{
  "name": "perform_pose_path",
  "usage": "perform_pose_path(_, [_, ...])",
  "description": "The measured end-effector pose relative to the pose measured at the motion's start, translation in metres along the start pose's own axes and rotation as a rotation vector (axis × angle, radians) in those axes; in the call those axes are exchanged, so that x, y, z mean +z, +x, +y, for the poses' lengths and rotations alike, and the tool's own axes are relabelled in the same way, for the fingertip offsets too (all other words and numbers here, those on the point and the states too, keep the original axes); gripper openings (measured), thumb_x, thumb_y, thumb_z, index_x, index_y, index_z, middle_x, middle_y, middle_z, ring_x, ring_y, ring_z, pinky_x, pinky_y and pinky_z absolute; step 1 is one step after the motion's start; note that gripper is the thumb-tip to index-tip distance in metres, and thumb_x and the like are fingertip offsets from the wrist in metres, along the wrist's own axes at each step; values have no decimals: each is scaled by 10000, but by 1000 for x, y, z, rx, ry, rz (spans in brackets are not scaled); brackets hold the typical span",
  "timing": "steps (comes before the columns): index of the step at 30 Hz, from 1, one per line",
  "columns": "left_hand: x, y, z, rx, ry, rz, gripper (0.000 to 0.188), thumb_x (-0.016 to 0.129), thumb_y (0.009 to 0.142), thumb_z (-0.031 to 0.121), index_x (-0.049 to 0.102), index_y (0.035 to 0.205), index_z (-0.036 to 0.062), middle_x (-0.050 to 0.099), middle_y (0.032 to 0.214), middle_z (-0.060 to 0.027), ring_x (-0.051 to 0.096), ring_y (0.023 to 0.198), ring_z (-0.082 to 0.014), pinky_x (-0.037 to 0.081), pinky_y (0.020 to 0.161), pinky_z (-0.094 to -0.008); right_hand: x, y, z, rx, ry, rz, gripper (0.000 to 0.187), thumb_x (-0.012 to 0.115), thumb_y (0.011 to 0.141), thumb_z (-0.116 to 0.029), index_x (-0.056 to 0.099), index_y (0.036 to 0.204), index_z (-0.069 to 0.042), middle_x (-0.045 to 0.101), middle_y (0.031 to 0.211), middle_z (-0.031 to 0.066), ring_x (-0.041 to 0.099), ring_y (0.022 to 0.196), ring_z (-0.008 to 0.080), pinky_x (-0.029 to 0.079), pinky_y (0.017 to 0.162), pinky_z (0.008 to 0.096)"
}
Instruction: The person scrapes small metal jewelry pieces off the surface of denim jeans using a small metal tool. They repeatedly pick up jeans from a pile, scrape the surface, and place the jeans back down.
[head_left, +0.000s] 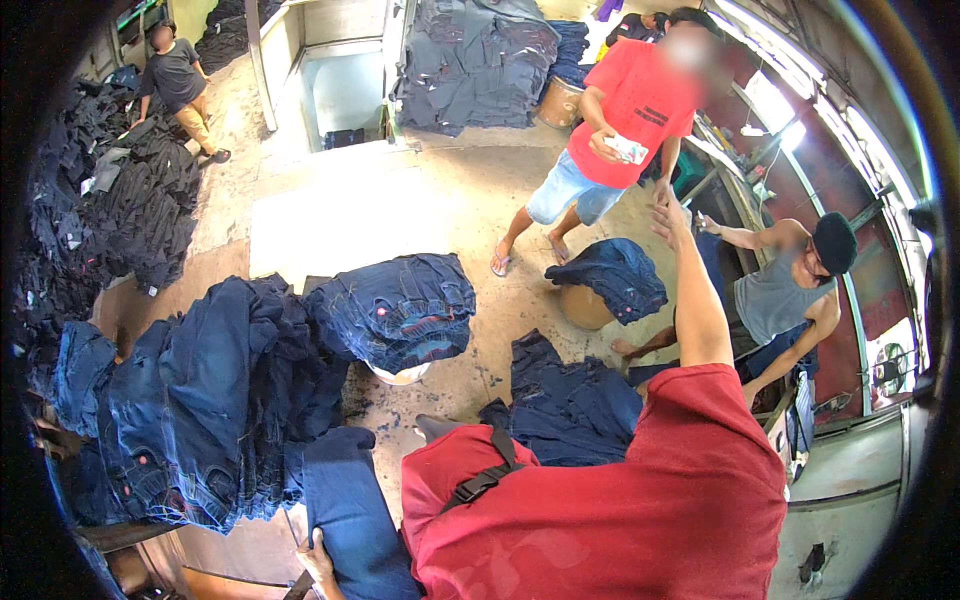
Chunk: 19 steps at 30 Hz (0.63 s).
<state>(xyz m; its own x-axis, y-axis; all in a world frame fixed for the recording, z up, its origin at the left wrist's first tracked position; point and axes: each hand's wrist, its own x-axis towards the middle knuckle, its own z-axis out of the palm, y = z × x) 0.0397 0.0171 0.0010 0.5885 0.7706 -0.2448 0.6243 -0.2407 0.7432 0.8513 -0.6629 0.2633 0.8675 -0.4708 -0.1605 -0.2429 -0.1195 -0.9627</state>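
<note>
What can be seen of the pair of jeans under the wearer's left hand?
The pair of jeans is mid-blue denim, lighter than the dark stacks beside it. One broad, smooth leg shows, running from the frame's bottom up toward those stacks. The left hand rests on its lower edge, fingers spread on the cloth. The wearer's red shirt covers its right side.

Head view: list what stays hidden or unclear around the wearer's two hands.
- Left hand: head view, partly hidden behind the dark blue denim trouser leg it touches; grip unclear.
- Right hand: raised, small and far; whether it touches anything is unclear.
- White bucket: mostly covered by folded blue jeans.
</note>
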Motion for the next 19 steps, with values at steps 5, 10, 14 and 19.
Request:
perform_pose_path(5, [7, 2, 3, 52, -94, 20, 544, 739, 1034, 294, 478, 647, 14, 378, 593, 16, 332, 596, -113, 256, 542, -394, 70, -14, -33, 195, 374, -430, 1284, 820, 707, -864, 417, 1559, 8, 627, 1352, 311, 677, 1193, 527, 577, 1037, 649])
perform_pose_path(10, [5, -8, -8, 29, -47, 91, 545, 744, 1037, 265, 461, 625, 48, 379, 584, 42, 315, 592, -95, 238, 534, -380, 135, -18, 7, 28, 296, -226, 338, 774, 999, -215, 670, 1197, 40, 759, 1091, 178, 790, 861, 328, 709, 680, 471])
perform_pose_path(14, [10, -6, -7, 82, -70, 122, 583, 722, 1055, 295, 448, 635, -1, 366, 561, -14, 311, 586, -130, 247, 544, -434, 101, -62, 99, -71, 206, 171, 218, 729, 1022, -100, 694, 1195, 27, 786, 1040, 149, 798, 879, 251, 685, 699, 389])
perform_pose_path(19, [-2, -11, 10, -84, 30, -13, 554, 737, 1030, 423, 632, 737, -36, 589, 663, -217, 461, 638, -285, 382, 652, -499, 39, -125, 198, -262, 193, -73, 401, 975, 825, -204, 780, 1112, -3, 800, 1000, 76, 774, 796, 242, 668, 705, 396])
